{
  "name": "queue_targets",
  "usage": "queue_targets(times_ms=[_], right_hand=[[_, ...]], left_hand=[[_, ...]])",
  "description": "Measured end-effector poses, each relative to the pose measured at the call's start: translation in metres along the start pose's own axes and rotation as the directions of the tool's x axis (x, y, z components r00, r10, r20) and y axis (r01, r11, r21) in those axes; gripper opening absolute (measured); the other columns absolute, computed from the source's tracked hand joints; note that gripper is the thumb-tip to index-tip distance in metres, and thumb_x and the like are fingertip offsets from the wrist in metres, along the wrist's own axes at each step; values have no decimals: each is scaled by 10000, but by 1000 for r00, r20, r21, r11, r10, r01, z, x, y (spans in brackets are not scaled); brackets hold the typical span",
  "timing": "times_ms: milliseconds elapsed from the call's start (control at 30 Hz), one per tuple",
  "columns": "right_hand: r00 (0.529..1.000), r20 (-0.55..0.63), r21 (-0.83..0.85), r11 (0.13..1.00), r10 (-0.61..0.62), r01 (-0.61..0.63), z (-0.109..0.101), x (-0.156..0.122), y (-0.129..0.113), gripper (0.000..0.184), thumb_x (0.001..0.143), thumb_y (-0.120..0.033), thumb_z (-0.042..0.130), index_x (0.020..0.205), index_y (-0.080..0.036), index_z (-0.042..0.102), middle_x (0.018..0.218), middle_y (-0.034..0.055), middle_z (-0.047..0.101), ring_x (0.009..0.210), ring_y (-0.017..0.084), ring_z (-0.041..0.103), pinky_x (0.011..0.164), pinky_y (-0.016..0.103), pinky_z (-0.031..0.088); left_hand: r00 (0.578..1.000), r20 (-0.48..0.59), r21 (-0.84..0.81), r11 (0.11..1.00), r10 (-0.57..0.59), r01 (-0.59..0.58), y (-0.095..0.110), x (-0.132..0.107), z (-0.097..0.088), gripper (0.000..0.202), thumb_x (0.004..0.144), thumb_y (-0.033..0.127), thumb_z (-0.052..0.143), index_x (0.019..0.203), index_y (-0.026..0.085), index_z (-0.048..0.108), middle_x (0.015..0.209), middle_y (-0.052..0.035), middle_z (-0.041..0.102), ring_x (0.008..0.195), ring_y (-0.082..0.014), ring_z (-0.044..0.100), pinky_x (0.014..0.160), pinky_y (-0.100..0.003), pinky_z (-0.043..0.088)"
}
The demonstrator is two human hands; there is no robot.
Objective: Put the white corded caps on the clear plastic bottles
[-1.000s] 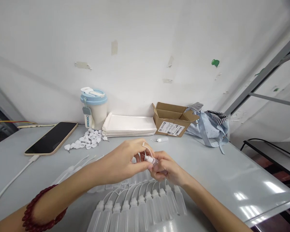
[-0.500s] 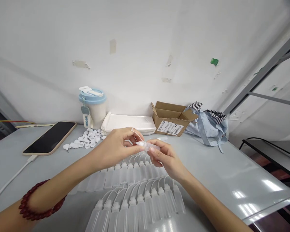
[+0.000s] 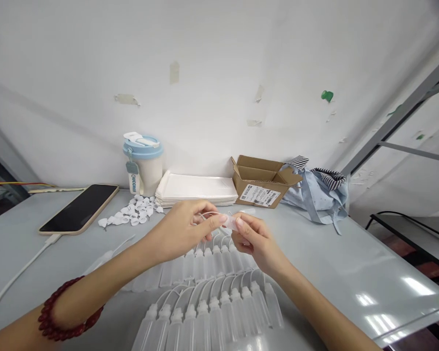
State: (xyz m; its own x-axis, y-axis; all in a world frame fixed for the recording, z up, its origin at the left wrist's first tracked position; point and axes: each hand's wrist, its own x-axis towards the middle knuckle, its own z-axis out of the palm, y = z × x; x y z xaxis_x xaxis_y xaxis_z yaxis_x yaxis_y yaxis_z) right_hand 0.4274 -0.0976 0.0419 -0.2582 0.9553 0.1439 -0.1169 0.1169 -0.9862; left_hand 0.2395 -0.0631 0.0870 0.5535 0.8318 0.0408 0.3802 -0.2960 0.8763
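Both hands meet over the middle of the grey table at a small translucent plastic dropper bottle [image 3: 231, 222], lying roughly sideways in the air. My right hand [image 3: 259, 241] is closed round its body, thumb on top. At its neck end, my left hand [image 3: 185, 228] pinches with thumb and fingers, covering the white cap. A thin white strap loops out by the left fingers. Below, several like bottles with looped straps lie side by side in a back row [image 3: 199, 265] and a front row [image 3: 214, 317]. My left forearm hides part of the back row.
Small white caps [image 3: 133, 210] lie heaped left of the hands, beside a charging phone [image 3: 80, 208]. Along the wall stand a blue-lidded cup [image 3: 146, 168], stacked white trays [image 3: 197, 189], an open cardboard box [image 3: 261, 185] and a light blue cloth bag [image 3: 312, 195].
My left thumb and fingers have moved onto the bottle's neck end, covering the white tip that showed before. The view has shifted slightly, and both hands have drifted a little right.
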Motion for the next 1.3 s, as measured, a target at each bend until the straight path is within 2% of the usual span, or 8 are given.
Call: queue_targets(times_ms=[100, 333, 600, 733, 933, 1133, 1233, 1300], right_hand=[[999, -25, -45, 998, -41, 40, 1, -2, -1, 316, 881, -469, 555, 756, -181, 520, 512, -108, 236, 468, 71, 155, 451, 238, 155], [998, -45, -106, 993, -48, 43, 1, -3, 0, 353, 891, -493, 521, 715, -188, 501, 497, -108, 228, 458, 74, 154, 441, 240, 154], [997, -46, -198, 979, -58, 48, 0, -4, -2, 376, 891, -502, 518, 692, -184, 494, 521, -91, 257, 473, 79, 198, 457, 247, 165], [999, -31, -204, 979, -32, 25, -1, -3, -4, 409, 902, -507, 483, 653, -183, 476, 517, -90, 254, 468, 77, 189, 453, 248, 168], [1000, -3, -223, 975, 8, -8, 0, -3, -5, 423, 905, -519, 467, 647, -184, 482, 517, -89, 242, 470, 82, 191, 458, 249, 183], [986, -88, -404, 910, -139, 92, 1, -3, 0, 322, 905, -488, 495, 840, -183, 577, 628, -38, 409, 581, 126, 345, 546, 266, 258], [992, -96, -340, 940, -77, 40, 0, -2, -1, 390, 903, -523, 459, 715, -186, 517, 596, -52, 330, 538, 112, 280, 505, 261, 223], [996, -87, -298, 955, -31, 4, -2, 0, -2, 423, 890, -535, 465, 632, -201, 427, 567, -70, 265, 499, 96, 215, 471, 254, 185]], left_hand=[[997, 76, -30, 1000, -4, 7, 2, -1, -1, 236, 877, 363, 532, 753, 180, 614, 604, 22, 610, 593, -149, 620, 528, -230, 445], [959, 28, 157, 946, 281, -282, 2, -4, -2, 159, 889, 306, 541, 940, 211, 658, 924, -3, 690, 779, -157, 603, 684, -264, 469], [981, 127, 156, 974, 144, -163, 0, -2, -2, 392, 931, 458, 429, 682, 185, 559, 581, 43, 504, 522, -108, 440, 482, -223, 334], [972, 138, 189, 958, 191, -215, 1, -2, -6, 351, 920, 414, 459, 683, 186, 581, 631, 33, 515, 591, -118, 445, 513, -222, 322], [981, 189, 10, 999, 35, -38, -3, 1, -9, 388, 888, 439, 489, 598, 183, 518, 608, 35, 519, 509, -99, 421, 477, -221, 311], [987, 157, -100, 994, -36, 52, -9, 7, -6, 432, 885, 458, 472, 562, 175, 521, 617, 11, 564, 574, -126, 507, 569, -248, 393], [989, 149, 15, 1000, 2, -5, -9, 4, 0, 429, 913, 440, 430, 596, 175, 543, 598, 17, 556, 515, -114, 465, 500, -237, 347], [985, 115, 179, 973, 129, -148, -11, 1, 4, 387, 929, 396, 424, 634, 176, 544, 599, 17, 541, 529, -123, 465, 502, -245, 337]])
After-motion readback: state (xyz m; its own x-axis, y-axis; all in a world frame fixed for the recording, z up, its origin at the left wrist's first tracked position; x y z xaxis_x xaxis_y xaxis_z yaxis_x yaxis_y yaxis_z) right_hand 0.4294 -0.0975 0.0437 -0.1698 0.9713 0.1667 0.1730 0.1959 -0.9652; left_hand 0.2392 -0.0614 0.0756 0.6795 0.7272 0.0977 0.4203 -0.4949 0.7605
